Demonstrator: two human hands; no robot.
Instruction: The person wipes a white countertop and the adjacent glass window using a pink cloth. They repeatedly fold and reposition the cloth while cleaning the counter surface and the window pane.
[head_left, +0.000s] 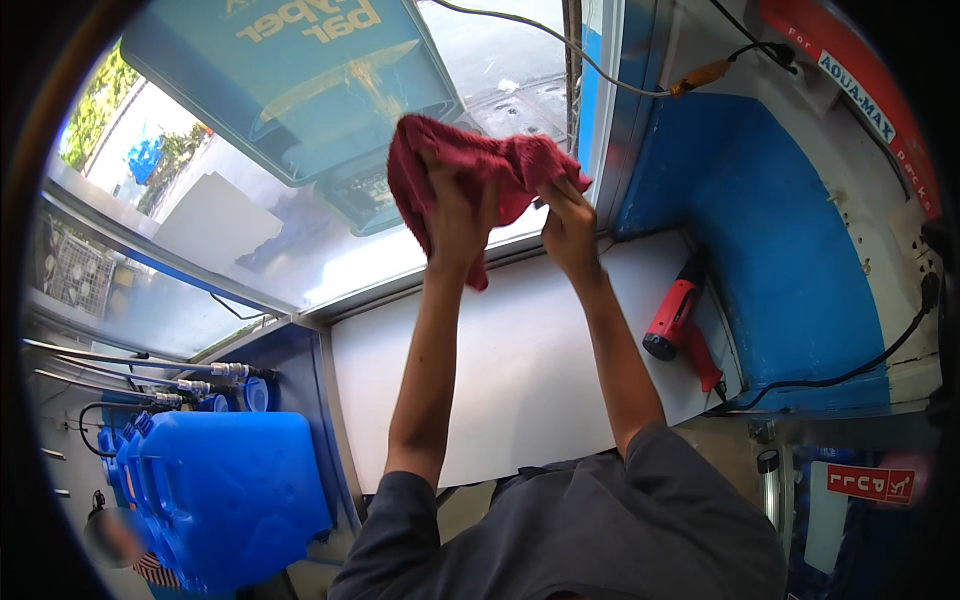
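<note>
A dark red cloth [480, 160] is bunched between my two raised hands, in front of the window pane [360, 250]. My left hand [455, 215] is closed on its left part, with folds hanging past the wrist. At the cloth's right end, my right hand [572, 228] pinches the edge. Both arms reach out over a white counter [490, 350]. Whether the cloth touches the glass I cannot tell.
A red and black heat gun [678, 312] lies at the counter's right end, beside a blue wall panel [760, 240]. Blue water jugs [235, 490] stand at the lower left under several hoses. A cable [560, 40] crosses the window's top. A person [120, 540] is at far left.
</note>
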